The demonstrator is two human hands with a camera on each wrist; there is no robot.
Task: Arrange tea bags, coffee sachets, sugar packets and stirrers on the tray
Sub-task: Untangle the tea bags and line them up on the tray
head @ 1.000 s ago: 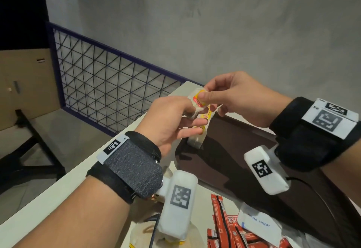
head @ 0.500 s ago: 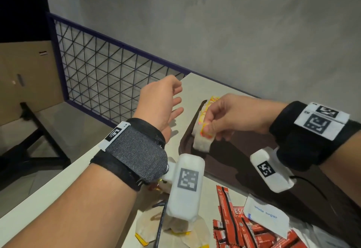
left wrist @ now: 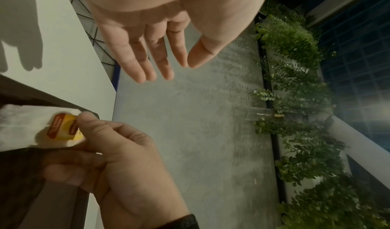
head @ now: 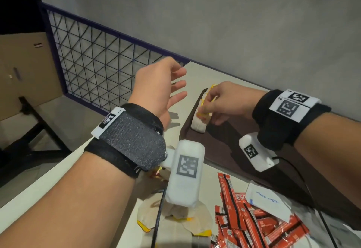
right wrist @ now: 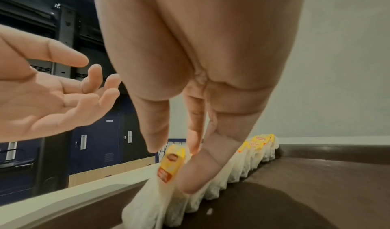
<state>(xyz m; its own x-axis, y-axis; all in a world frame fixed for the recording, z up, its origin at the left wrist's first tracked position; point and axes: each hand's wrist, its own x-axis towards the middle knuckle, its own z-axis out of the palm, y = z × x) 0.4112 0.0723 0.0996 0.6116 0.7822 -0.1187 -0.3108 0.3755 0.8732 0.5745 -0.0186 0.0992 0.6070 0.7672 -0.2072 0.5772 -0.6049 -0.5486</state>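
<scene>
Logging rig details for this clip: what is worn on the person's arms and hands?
Bare hands and forearms, no sleeves. The left wrist's grey-and-black fabric strap and the right wrist's black strap each carry white square-code tags and a white coded camera box; black cables trail off.

The light is dim, warm and artificial, falling from above: the left hand (head: pixel 158 89) throws a hard finger shadow onto the pale table (head: pixel 97 150), seen again in the left wrist view. The dark tray (head: pixel 224 146) shows a dull sheen and swallows detail. The head view bends straight lines toward its edges and is slightly soft. Both wrist views stretch the near palm hugely and blur it; the tea bags (right wrist: pixel 249 159) in the right wrist view smear at the front of the row.
</scene>
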